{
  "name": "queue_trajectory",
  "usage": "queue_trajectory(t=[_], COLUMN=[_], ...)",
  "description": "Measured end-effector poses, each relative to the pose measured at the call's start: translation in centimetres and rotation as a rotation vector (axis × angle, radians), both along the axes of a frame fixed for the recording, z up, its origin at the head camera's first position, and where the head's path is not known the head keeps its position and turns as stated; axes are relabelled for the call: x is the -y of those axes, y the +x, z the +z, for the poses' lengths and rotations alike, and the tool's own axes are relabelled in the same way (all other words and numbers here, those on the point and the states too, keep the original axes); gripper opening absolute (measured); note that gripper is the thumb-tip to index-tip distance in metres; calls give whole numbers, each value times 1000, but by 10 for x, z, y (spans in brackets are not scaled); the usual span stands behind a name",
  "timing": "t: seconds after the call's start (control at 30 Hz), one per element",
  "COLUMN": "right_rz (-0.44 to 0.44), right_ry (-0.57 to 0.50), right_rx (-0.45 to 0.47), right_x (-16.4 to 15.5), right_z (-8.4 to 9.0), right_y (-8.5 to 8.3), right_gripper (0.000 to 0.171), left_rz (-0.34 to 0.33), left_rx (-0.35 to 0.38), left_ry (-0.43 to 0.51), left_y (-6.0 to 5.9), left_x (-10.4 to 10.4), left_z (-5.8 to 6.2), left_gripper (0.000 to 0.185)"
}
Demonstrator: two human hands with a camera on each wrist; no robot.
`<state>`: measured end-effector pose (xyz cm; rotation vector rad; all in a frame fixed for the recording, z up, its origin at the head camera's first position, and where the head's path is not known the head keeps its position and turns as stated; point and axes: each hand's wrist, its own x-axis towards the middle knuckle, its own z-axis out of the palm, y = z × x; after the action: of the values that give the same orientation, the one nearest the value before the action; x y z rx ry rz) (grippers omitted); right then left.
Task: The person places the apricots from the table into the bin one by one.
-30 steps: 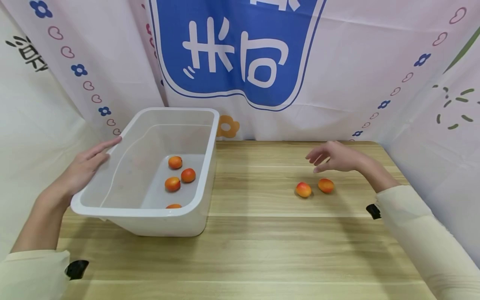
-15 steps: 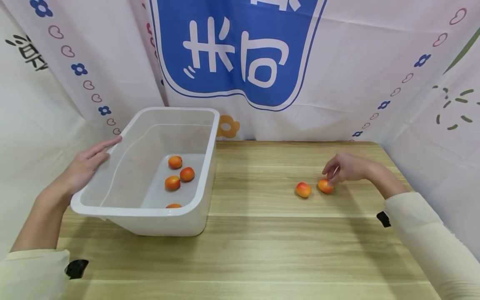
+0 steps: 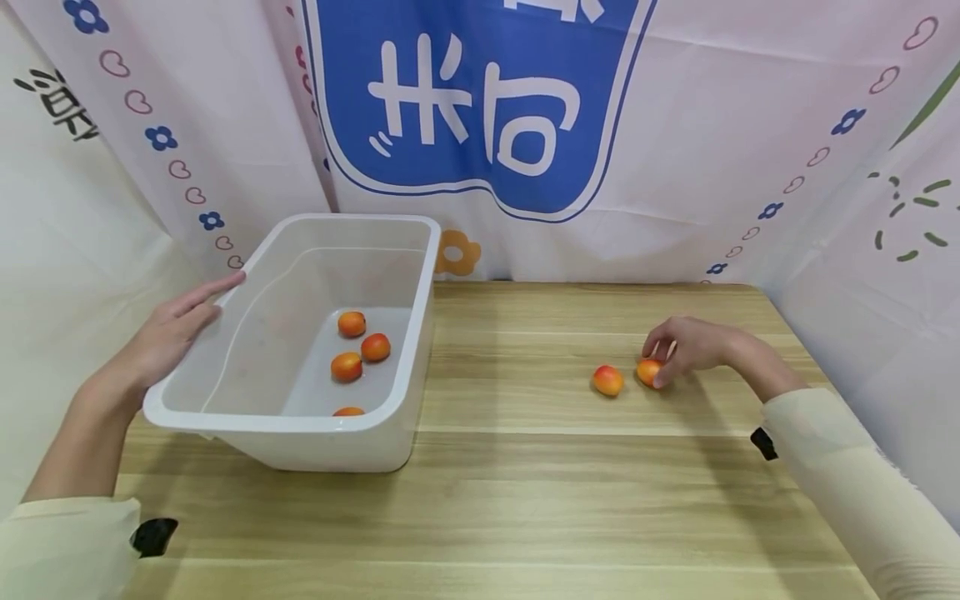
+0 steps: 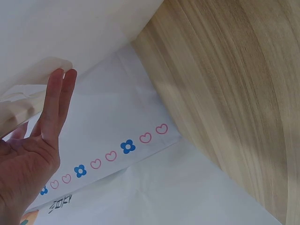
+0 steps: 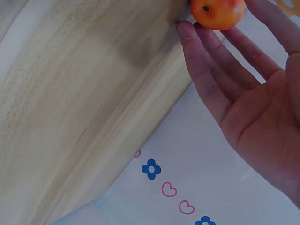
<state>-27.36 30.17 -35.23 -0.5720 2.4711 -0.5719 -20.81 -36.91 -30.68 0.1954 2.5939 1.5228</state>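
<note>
Wood-grain table [image 3: 525, 500] nearest the camera, cream sleeves at both lower corners. White plastic bin [image 3: 375, 442] is the landmark, sitting on the table's left side.

Left hand [image 3: 161, 337]: flat against the bin's left wall, fingers straight, gripping nothing, just steadying it.

Inside the bin: four orange fruits [image 3: 347, 367], the nearest half hidden by the front rim.

Well right of the bin, two more on the table. Loose fruit [image 3: 607, 381] sits untouched. Just beyond it, further from the bin, the right hand [image 3: 686, 346] has its fingertips curled around the grasped fruit [image 3: 647, 371]; wrist view shows fingers and thumb closing on it, fruit apparently not yet off the wood.

Step, as I read it: pickup of fruit five, grasp being made. Next move calls for firming the pinch, lifting clear without knocking the loose one, carrying left over the bin rim.

Farthest back: printed curtain [image 3: 465, 108].
</note>
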Motion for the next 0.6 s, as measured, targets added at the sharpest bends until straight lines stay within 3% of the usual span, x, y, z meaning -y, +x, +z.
queue_trajectory(t=[0.1, 0.37, 0.6], right_rz=[-3, 17, 19], right_ry=[-6, -29, -78], right_rx=[5, -88, -154], right_x=[1, 5, 6], right_z=[-2, -4, -2], right_y=[-1, -3, -3], right_gripper=[46, 29, 27], left_rz=[0, -7, -11], left_rx=[-7, -16, -23], left_ry=[-6, 18, 24], left_y=[0, -1, 0], left_x=[0, 0, 0], left_z=[0, -1, 0], left_gripper=[49, 48, 48])
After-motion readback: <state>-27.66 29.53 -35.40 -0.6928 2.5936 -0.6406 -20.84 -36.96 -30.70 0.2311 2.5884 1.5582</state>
